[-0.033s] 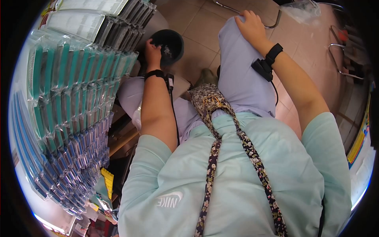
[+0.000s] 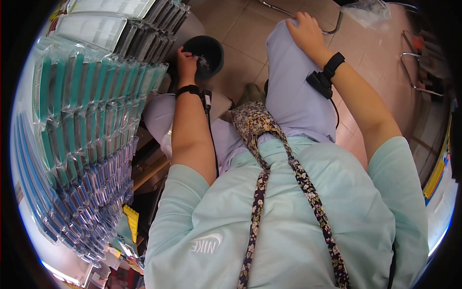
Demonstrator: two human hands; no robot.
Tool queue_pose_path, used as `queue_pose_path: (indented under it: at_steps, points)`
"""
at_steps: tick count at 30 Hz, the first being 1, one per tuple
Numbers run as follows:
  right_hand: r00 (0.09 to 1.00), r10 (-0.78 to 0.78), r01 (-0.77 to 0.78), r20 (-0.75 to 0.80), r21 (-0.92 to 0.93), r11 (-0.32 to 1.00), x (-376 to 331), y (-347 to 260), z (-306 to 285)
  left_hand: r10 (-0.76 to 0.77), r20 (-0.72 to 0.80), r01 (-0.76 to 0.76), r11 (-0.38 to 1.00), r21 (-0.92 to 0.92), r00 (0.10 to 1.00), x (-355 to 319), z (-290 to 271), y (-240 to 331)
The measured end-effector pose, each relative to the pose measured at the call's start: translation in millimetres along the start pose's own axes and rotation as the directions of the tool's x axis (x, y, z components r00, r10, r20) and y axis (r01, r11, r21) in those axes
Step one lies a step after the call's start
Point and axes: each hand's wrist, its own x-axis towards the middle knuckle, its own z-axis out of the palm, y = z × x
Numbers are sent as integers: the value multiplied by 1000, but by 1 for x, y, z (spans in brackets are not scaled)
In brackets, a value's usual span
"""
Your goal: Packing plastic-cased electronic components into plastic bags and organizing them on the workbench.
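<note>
Many glossy plastic packets [image 2: 86, 125] hang in rows at nine o'clock above smooth beige floor tiles [image 2: 240, 29]. At twelve o'clock, left hand [image 2: 185, 62] fingers curl over a round black bucket's [image 2: 211, 48] rim; right hand [image 2: 305, 31] lies flat on a lilac-clothed knee [image 2: 288, 72].

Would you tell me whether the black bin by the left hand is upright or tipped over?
Upright: the black bin stands on the tiled floor, its round mouth facing up, with the left hand at its rim.

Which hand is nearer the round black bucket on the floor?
Left. The left hand is at the round black bucket's rim; the right hand rests on the raised knee, apart.
</note>
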Motion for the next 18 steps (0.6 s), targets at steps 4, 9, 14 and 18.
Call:
queue_pose_path:
  at_steps: [4, 9, 14, 18]
  points:
    - [997, -38, 37, -61, -20, 999, -1, 14, 3, 10, 13, -12, 990, 139, 1000, 5, 20, -1]
    - [998, -34, 33, -56, -18, 999, 1, 6, 3, -20, 59, 26, 993, -115, 998, 15, 7, -31]
    - [999, -23, 22, -48, -13, 1000, 2, 5, 3, 74, -160, -82, 996, -43, 984, 9, 2, -17]
    - [999, -1, -1, -39, -39, 999, 1, 13, 3, 205, -157, -138, 923, 358, 966, -4, 3, 10]
